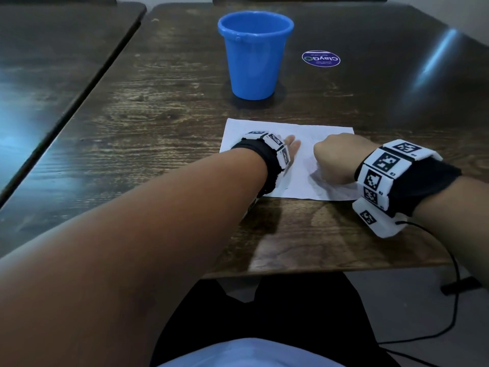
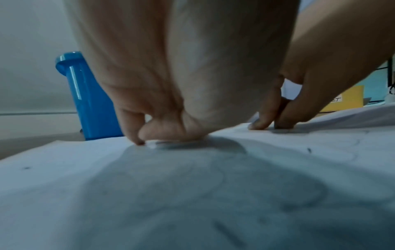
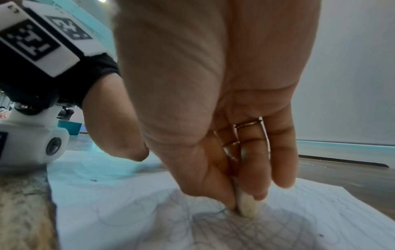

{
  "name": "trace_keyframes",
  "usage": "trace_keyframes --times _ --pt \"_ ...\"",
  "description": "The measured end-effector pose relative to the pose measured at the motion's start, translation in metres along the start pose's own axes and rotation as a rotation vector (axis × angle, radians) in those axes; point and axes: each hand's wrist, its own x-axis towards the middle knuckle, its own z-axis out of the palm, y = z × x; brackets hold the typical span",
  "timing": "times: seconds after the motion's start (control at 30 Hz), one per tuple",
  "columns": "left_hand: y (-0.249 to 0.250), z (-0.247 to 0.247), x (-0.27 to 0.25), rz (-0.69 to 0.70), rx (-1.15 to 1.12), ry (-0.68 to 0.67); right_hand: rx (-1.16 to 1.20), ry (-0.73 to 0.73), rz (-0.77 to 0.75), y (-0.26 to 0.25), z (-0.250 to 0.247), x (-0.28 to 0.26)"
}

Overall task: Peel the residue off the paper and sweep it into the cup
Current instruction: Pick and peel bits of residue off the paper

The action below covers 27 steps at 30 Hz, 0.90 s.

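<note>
1. Dark wood table [image 1: 164,107]: the left hand [image 1: 292,148] lies flat on the paper [image 1: 301,181]; the cup [image 1: 255,54] stands beyond both hands.
2. Left fingertips [image 2: 259,124] press the sheet down.
3. Beneath the right hand [image 3: 213,118], pinching a white eraser [image 3: 245,206], pencil marks remain; no crumbs look swept yet.

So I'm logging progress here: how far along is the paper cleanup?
Early. The left hand presses the paper flat. The right hand pinches a white eraser, its tip on pencil scribbles that remain. Nothing looks swept toward the blue cup yet; its inside isn't visible. Left: finish rubbing, gather residue, sweep it in.
</note>
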Motion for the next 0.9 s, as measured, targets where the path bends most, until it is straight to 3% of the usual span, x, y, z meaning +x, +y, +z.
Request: trace_keyframes --times 0.07,0.2,0.37,0.47,0.5,0.6,0.63,0.7,0.8,0.9 --pt "-0.009 -0.011 -0.012 -0.098 0.023 -0.042 -0.013 0.002 0.001 0.0 0.0 0.0" --pt "-0.013 -0.052 -0.073 -0.109 0.0 -0.049 -0.025 -0.025 -0.007 -0.001 -0.003 0.0" --pt "-0.019 -0.012 -0.008 -0.166 0.005 0.009 -0.073 -0.014 0.005 -0.003 -0.001 0.003" --pt "-0.013 0.008 0.006 -0.043 -0.11 0.003 -0.071 -0.019 -0.004 -0.004 -0.002 0.002" --pt "-0.014 0.013 0.009 -0.063 -0.142 0.014 -0.071 -0.024 -0.007 -0.004 -0.003 0.001" --pt "-0.021 0.009 0.001 -0.18 -0.091 0.012 -0.082 -0.024 0.004 -0.003 -0.002 0.001" --pt "-0.024 -0.003 -0.021 -0.202 -0.084 -0.057 -0.084 -0.022 0.008 -0.003 -0.002 0.001" --pt "-0.028 -0.025 -0.052 -0.146 -0.093 -0.148 -0.089 -0.022 0.007 -0.004 -0.004 0.0" --pt "-0.021 -0.058 -0.098 -0.101 0.0 -0.059 -0.098 -0.032 0.006 -0.006 -0.005 -0.001" --pt "-0.025 -0.03 -0.041 -0.121 0.008 -0.112 -0.092 -0.023 0.008 -0.006 -0.004 0.0"
